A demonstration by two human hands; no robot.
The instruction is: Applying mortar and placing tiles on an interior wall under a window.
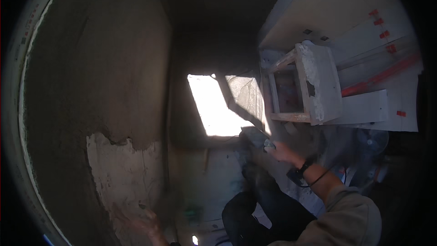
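At the centre right, my right hand (280, 150) grips a grey trowel-like tool (255, 136), whose outline blends into the shadow. A dark band is round that wrist, and a black cable hangs by the forearm. Low on the left, my left hand (141, 223) is smeared by motion beside a pale, ragged-edged plaster patch (118, 168) on the dark rendered wall (91, 64); whether it holds or touches anything I cannot make out. My legs (264, 209), in dark trousers, show below.
A bright sunlit patch (209, 105) lies ahead. At the right, a plaster-smeared wooden frame like a stool (323, 82) rests by large white boards (341, 9) with red clips and a blurred red bar (378, 75). A round translucent object (375, 141) is below them.
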